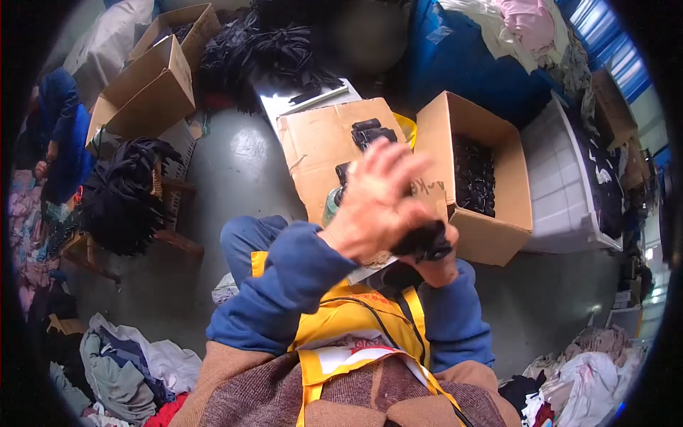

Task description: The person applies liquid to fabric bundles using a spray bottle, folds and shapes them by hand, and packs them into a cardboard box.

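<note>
My left hand [377, 203] is raised over the cardboard sheet [316, 135], its fingers spread and slightly blurred. Just below it, my right hand [437, 269] is closed around a bundle of black cloth [421, 242]. Whether the left thumb touches this bundle, I cannot tell. Small rolls of black cloth [373, 133] lie on the cardboard beyond my hands. A greenish round object [332, 203], partly hidden by my left hand, sits near the cardboard's left side. To the right, an open cardboard box [509, 174] holds many black rolls [473, 174] in rows.
Loose black strips [267, 53] are heaped at the back. More black strips [124, 192] hang over a wooden stool [174, 238] at left, near open boxes [146, 99]. Cloth piles [117, 370] lie on the floor. At far left is another person's blue sleeve [60, 92].
</note>
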A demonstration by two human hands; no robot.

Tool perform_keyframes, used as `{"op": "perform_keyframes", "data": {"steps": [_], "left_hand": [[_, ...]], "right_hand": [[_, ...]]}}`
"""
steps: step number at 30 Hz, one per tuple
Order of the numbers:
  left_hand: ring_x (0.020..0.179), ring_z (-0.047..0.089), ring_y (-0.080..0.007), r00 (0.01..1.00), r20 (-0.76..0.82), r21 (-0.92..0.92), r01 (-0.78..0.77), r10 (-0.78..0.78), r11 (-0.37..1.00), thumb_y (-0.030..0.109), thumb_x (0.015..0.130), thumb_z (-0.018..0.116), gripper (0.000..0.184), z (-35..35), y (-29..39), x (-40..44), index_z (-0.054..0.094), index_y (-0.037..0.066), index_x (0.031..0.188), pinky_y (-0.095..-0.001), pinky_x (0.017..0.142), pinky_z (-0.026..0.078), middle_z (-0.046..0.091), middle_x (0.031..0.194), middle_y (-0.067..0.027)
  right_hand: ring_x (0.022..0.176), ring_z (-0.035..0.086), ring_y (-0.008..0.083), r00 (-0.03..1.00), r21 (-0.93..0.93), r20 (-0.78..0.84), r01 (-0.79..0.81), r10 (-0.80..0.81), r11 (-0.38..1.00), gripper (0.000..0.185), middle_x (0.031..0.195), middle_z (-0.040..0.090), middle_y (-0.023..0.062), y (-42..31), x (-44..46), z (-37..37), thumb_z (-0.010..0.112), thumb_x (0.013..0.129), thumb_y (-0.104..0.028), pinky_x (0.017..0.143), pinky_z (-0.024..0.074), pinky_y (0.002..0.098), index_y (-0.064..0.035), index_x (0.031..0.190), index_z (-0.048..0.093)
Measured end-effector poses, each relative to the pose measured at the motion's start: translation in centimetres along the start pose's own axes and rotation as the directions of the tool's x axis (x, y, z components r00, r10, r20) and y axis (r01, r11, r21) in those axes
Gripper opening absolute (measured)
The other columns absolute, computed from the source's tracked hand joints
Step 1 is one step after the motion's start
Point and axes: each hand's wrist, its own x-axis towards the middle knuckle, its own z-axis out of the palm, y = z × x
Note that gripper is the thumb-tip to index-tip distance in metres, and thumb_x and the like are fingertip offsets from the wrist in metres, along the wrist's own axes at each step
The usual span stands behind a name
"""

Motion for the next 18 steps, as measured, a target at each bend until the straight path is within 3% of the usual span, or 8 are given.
{"op": "perform_keyframes", "data": {"steps": [1, 3, 4, 8, 11, 13, 18], "left_hand": [[0.120, 0.041, -0.0385, 0.994, -0.068, -0.235, 0.071, -0.089, 0.969, 0.063, 0.085, 0.048, 0.069, -0.5, -1.0, 0.6, 0.053, 0.005, 0.123, -0.0469, 0.099, 0.032, 0.051, 0.121, -0.0205], [0.112, 0.047, -0.0374, 0.956, -0.182, -0.119, 0.210, -0.229, 0.971, 0.056, 0.090, 0.047, 0.063, -2.4, -1.9, 1.1, 0.051, 0.002, 0.123, -0.0430, 0.097, 0.036, 0.054, 0.115, -0.0207], [0.109, 0.049, -0.0375, 0.947, -0.238, 0.063, 0.237, -0.216, 0.970, 0.053, 0.091, 0.048, 0.059, -2.9, -2.4, 1.2, 0.052, 0.002, 0.122, -0.0435, 0.096, 0.037, 0.055, 0.113, -0.0207], [0.108, 0.050, -0.0370, 0.904, -0.146, 0.173, 0.422, -0.401, 0.890, 0.033, 0.089, 0.057, 0.044, -1.1, -5.4, -0.5, 0.052, 0.003, 0.121, -0.0456, 0.093, 0.038, 0.056, 0.111, -0.0220], [0.106, 0.051, -0.0370, 0.855, -0.159, 0.138, 0.514, -0.494, 0.846, 0.032, 0.090, 0.054, 0.041, -0.4, -6.8, -1.2, 0.052, 0.004, 0.121, -0.0448, 0.092, 0.038, 0.057, 0.111, -0.0213], [0.106, 0.052, -0.0369, 0.821, -0.151, 0.021, 0.560, -0.551, 0.828, 0.030, 0.093, 0.050, 0.038, -0.3, -7.0, -1.7, 0.052, 0.004, 0.121, -0.0445, 0.093, 0.038, 0.057, 0.111, -0.0210], [0.112, 0.049, -0.0361, 0.789, -0.238, 0.088, 0.598, -0.566, 0.797, 0.027, 0.095, 0.045, 0.037, 0.9, -6.9, -2.0, 0.051, 0.004, 0.124, -0.0442, 0.096, 0.035, 0.054, 0.117, -0.0203]], "right_hand": [[0.086, 0.064, 0.0184, 0.999, -0.117, -0.033, 0.018, -0.022, 0.993, 0.043, 0.094, 0.065, 0.0060, 0.8, 0.4, -0.3, 0.082, 0.065, -0.009, 0.078, 0.0509, 0.0313, -0.0067, 0.102, 0.062], [0.081, 0.065, 0.0225, 0.996, -0.355, -0.085, 0.000, -0.033, 0.935, 0.043, 0.092, 0.065, 0.0069, 1.7, 1.3, -0.6, 0.083, 0.065, -0.013, 0.074, 0.0523, 0.0311, -0.0048, 0.102, 0.062], [0.081, 0.065, 0.0225, 0.996, -0.348, -0.088, -0.004, -0.028, 0.937, 0.043, 0.092, 0.065, 0.0069, 2.3, 1.5, -0.5, 0.083, 0.065, -0.013, 0.074, 0.0523, 0.0311, -0.0048, 0.102, 0.062], [0.084, 0.065, 0.0251, 0.989, -0.300, -0.111, 0.061, -0.098, 0.952, 0.048, 0.092, 0.065, 0.0092, 5.0, 3.4, 1.2, 0.083, 0.061, -0.005, 0.075, 0.0517, 0.0335, -0.0047, 0.102, 0.059], [0.087, 0.062, 0.0326, 0.989, -0.313, -0.046, 0.122, -0.143, 0.942, 0.048, 0.093, 0.064, 0.0117, 5.3, 4.8, 2.2, 0.081, 0.059, -0.007, 0.076, 0.0491, 0.0373, -0.0070, 0.101, 0.058], [0.087, 0.062, 0.0326, 0.992, -0.296, -0.030, 0.105, -0.119, 0.949, 0.048, 0.093, 0.064, 0.0116, 5.3, 5.3, 2.6, 0.081, 0.059, -0.008, 0.076, 0.0488, 0.0377, -0.0071, 0.101, 0.058], [0.087, 0.062, 0.0304, 0.989, -0.355, 0.006, 0.143, -0.150, 0.924, 0.043, 0.092, 0.063, 0.0094, 6.3, 6.1, 3.7, 0.078, 0.061, -0.006, 0.075, 0.0467, 0.0388, -0.0083, 0.099, 0.058]]}}
